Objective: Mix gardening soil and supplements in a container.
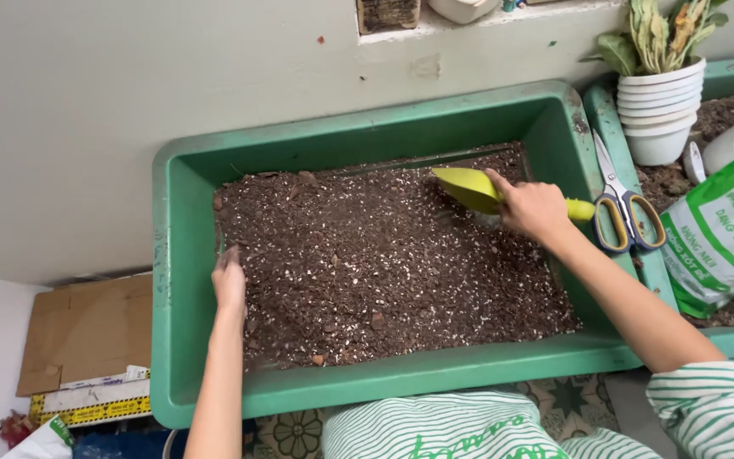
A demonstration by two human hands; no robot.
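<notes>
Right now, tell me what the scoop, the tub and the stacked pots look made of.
Scoop: likely plastic, smooth yellow-green, one moulded piece, gripped by the right hand.
Tub: probably plastic, matte green with scuffed, soil-stained walls.
Pots: white, thin nested rims suggest plastic; ceramic cannot be ruled out.

Right hand (535, 209) clenched, left hand (229, 280) flat
</notes>
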